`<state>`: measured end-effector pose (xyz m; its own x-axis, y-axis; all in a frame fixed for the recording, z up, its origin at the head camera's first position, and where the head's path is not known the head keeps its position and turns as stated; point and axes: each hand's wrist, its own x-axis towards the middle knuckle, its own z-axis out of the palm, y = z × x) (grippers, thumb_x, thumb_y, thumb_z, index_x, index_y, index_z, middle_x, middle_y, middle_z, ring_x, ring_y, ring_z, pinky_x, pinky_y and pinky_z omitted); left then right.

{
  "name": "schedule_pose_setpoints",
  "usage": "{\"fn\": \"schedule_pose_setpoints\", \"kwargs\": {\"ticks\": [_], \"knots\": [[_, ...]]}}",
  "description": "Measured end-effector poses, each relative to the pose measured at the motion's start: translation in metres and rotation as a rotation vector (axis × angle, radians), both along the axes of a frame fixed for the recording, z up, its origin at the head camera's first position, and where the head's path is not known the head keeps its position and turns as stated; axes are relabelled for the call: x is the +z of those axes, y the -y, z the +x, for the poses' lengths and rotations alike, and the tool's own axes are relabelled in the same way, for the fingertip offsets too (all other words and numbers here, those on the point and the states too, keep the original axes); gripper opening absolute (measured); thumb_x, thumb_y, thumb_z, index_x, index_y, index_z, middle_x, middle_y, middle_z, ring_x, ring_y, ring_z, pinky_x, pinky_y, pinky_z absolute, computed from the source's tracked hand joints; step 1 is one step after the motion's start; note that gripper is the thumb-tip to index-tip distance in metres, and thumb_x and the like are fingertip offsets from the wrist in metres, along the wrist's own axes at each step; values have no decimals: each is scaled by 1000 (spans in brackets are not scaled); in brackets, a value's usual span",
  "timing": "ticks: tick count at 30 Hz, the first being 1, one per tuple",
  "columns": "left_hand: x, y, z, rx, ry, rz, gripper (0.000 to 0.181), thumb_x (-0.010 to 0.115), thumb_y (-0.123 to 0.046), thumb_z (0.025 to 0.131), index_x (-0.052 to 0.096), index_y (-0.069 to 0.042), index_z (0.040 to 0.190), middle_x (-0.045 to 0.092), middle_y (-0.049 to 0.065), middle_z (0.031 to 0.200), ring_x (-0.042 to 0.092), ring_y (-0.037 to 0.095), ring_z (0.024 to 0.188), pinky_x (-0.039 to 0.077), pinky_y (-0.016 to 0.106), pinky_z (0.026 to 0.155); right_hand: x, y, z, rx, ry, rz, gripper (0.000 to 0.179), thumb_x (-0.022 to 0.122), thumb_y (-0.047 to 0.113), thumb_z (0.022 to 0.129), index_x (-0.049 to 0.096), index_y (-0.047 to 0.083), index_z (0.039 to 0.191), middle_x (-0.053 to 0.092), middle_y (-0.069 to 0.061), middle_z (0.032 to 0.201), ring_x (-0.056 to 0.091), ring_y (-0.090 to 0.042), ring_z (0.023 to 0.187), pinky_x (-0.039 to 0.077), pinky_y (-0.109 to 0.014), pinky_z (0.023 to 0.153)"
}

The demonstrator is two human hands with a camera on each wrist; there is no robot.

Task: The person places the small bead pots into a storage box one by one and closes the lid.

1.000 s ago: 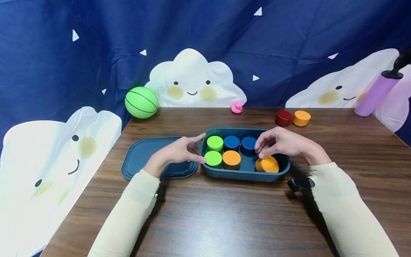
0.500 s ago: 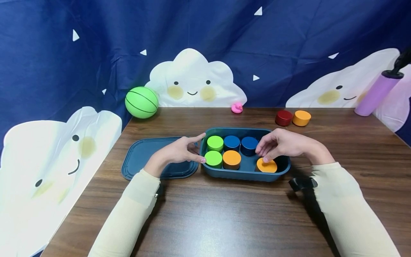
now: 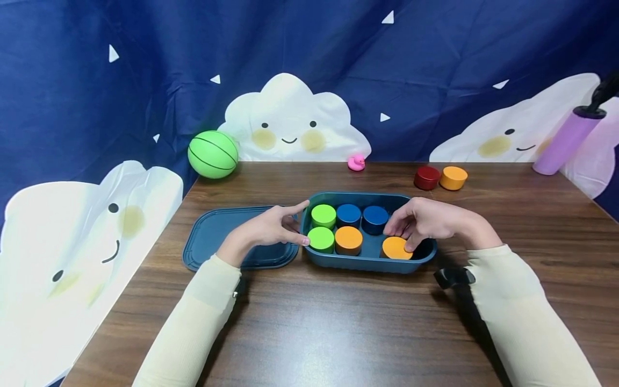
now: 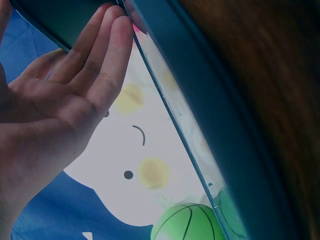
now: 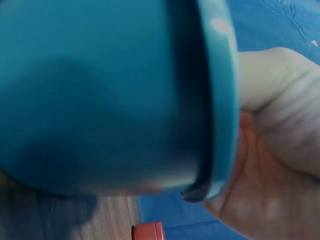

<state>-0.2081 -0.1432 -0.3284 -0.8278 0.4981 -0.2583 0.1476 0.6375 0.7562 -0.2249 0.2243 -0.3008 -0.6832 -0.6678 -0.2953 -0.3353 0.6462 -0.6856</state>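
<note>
In the head view, a dark blue oblong container (image 3: 360,262) holds several short round cylinders. Two green cylinders (image 3: 321,239) stand at its left end. Dark blue cylinders (image 3: 375,219) line the far side, and an orange one (image 3: 348,239) stands at the near side. My right hand (image 3: 430,217) reaches over the right end. Its thumb and fingers are curled at a second orange cylinder (image 3: 395,248), which lies level inside. My left hand (image 3: 266,228) touches the container's left end, thumb and fingers spread. In the right wrist view, the container wall (image 5: 100,100) hides the right fingertips.
Left of the container, a flat dark blue lid (image 3: 213,236) lies under my left hand. At the back stand a red cylinder (image 3: 426,178), another orange cylinder (image 3: 453,178), a pink duck (image 3: 356,162), a green ball (image 3: 213,154) and a purple pump (image 3: 568,142).
The orange cylinder under my right hand was tilted, then settled level and shifted slightly left. My right thumb moved from its left side across its top to its right edge. My left hand stayed put.
</note>
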Motion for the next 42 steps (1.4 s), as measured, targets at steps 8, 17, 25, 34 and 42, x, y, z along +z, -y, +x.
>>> {"fn": "schedule_pose_setpoints", "kwargs": {"ticks": [8,17,25,34,42], "knots": [[0,0,-1,11,15,1,95,80,-31,89,20,-29,162,68,12,126,63,22,115,56,36,85,-4,6,0,-21,-124,1,28,83,7,81,75,5,108,73,-4,100,65,-18,89,58,-23,80],[-1,0,-1,12,11,-4,95,80,-31,88,20,-30,162,67,12,128,63,22,118,56,34,89,-10,13,-2,-75,-199,-12,20,82,6,82,75,7,100,73,-3,91,64,-18,82,56,-20,76],[-3,0,-2,11,3,-11,96,80,-32,88,20,-30,162,68,11,125,63,22,117,56,34,89,-8,11,-2,-127,-254,-28,18,79,17,88,75,9,104,75,-1,94,66,-17,84,56,-22,80],[-2,2,-2,9,0,-8,96,80,-33,88,20,-29,162,69,10,123,63,21,116,55,34,89,-2,-15,-9,-516,-380,-166,47,72,42,93,69,5,122,71,-13,110,68,-22,84,56,-23,72],[-3,1,-2,-4,-10,3,96,80,-31,88,19,-29,162,66,10,129,62,22,120,54,37,96,-14,-59,-25,-758,-377,-332,54,74,40,92,65,-3,122,64,26,81,68,6,69,55,-14,66]]}}
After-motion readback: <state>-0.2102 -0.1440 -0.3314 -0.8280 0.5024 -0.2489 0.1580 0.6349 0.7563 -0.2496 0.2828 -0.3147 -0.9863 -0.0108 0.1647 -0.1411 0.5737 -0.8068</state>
